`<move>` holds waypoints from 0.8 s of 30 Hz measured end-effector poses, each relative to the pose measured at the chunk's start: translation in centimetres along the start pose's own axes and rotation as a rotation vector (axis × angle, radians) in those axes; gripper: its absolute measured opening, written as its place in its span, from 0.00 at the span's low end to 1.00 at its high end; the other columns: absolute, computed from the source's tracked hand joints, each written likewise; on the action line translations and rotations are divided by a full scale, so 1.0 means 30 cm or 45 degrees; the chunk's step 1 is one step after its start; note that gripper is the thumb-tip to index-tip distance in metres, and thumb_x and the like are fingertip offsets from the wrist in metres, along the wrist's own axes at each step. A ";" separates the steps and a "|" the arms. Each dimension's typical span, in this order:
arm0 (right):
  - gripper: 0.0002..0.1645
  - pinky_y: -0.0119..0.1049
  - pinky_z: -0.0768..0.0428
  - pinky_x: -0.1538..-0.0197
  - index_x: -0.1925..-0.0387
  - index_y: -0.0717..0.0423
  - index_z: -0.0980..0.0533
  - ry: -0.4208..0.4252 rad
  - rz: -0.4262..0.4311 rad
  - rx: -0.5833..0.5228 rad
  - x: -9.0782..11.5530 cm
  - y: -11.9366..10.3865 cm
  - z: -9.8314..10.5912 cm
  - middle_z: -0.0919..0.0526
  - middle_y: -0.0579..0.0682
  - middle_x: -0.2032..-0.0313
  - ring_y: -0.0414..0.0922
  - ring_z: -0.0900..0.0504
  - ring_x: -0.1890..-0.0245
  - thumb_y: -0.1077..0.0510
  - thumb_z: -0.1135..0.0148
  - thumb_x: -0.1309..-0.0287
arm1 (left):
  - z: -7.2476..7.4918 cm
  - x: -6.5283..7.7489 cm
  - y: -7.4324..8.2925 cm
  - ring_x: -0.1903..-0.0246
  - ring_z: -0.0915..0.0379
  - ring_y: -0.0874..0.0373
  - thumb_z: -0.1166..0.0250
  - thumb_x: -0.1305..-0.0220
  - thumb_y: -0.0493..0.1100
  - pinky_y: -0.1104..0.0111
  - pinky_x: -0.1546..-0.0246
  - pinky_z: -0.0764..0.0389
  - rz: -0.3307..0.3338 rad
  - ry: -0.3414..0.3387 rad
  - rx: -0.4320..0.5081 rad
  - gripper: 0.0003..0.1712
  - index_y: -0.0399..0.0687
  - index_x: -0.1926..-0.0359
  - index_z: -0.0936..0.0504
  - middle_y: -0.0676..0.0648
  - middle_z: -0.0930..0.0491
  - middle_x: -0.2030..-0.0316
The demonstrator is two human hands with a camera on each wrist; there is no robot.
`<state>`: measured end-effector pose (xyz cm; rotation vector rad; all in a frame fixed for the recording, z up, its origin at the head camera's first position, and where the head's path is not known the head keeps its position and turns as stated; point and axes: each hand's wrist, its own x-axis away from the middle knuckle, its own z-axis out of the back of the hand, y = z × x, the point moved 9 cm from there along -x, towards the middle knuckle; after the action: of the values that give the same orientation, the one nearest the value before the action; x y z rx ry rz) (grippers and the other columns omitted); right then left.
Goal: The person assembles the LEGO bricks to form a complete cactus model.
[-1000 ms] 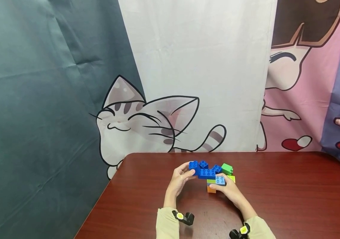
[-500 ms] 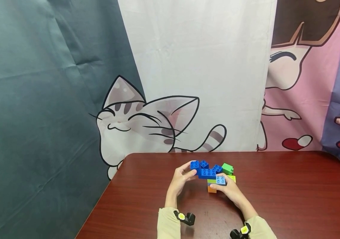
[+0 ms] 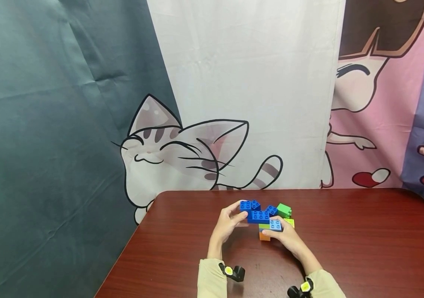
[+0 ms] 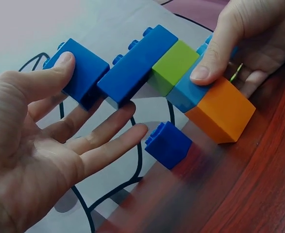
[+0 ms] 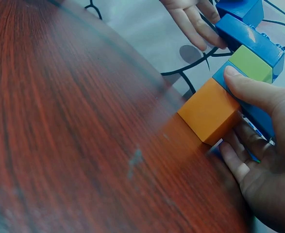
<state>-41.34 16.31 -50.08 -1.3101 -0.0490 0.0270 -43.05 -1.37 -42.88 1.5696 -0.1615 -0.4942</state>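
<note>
My left hand [image 3: 226, 223] pinches a dark blue square brick [image 4: 81, 73] between thumb and fingers. It is right at the left end of a long blue brick [image 4: 138, 65], which tops a small stack. Below that come a lime green brick [image 4: 175, 68], a light blue brick [image 3: 275, 224] that juts to the right, and an orange brick [image 5: 210, 110] at the bottom, close over the table. My right hand [image 3: 288, 236] grips the stack by the light blue brick, thumb on its near side. The fingers behind are partly hidden.
Behind the stack on the brown table [image 3: 346, 248] are loose bricks: a blue brick [image 3: 255, 205], another blue brick [image 3: 271, 210], a green brick [image 3: 284, 210] and a lime brick [image 3: 289, 222] partly behind the right hand. A printed cloth [image 3: 252, 82] hangs beyond the table.
My left hand has shifted slightly right with the square blue brick, bringing it over the long brick's left end. The right hand and stack have hardly moved.
</note>
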 end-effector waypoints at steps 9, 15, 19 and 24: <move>0.31 0.32 0.24 0.50 0.44 0.60 0.30 -0.009 0.010 -0.035 0.002 -0.001 -0.002 0.16 0.56 0.52 0.42 0.20 0.56 0.50 0.30 0.45 | -0.001 0.002 -0.002 0.56 0.15 0.49 0.40 0.32 0.37 0.46 0.47 0.23 0.007 0.042 -0.031 0.26 0.35 0.35 0.30 0.28 0.23 0.46; 0.32 0.32 0.24 0.50 0.43 0.59 0.30 -0.007 0.002 -0.026 0.000 0.002 0.000 0.17 0.56 0.51 0.44 0.20 0.55 0.50 0.30 0.45 | -0.003 0.002 0.004 0.57 0.15 0.52 0.40 0.32 0.36 0.50 0.46 0.22 0.005 0.055 -0.052 0.26 0.36 0.35 0.30 0.29 0.22 0.45; 0.32 0.33 0.25 0.50 0.43 0.58 0.30 -0.010 -0.003 -0.015 0.002 0.001 0.000 0.17 0.56 0.50 0.44 0.20 0.55 0.49 0.30 0.44 | -0.002 0.004 0.007 0.54 0.16 0.48 0.40 0.32 0.37 0.49 0.44 0.23 -0.004 0.055 -0.076 0.26 0.39 0.33 0.30 0.31 0.23 0.43; 0.32 0.32 0.24 0.49 0.43 0.59 0.30 -0.022 0.010 -0.027 0.004 -0.004 -0.003 0.17 0.56 0.50 0.43 0.20 0.54 0.49 0.31 0.44 | 0.007 0.004 0.001 0.53 0.16 0.49 0.40 0.32 0.38 0.52 0.44 0.22 -0.026 0.055 -0.105 0.27 0.41 0.33 0.30 0.33 0.25 0.40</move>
<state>-41.21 16.18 -49.98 -1.3312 -0.0589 0.0442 -43.03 -1.61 -42.88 1.5017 -0.0908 -0.4768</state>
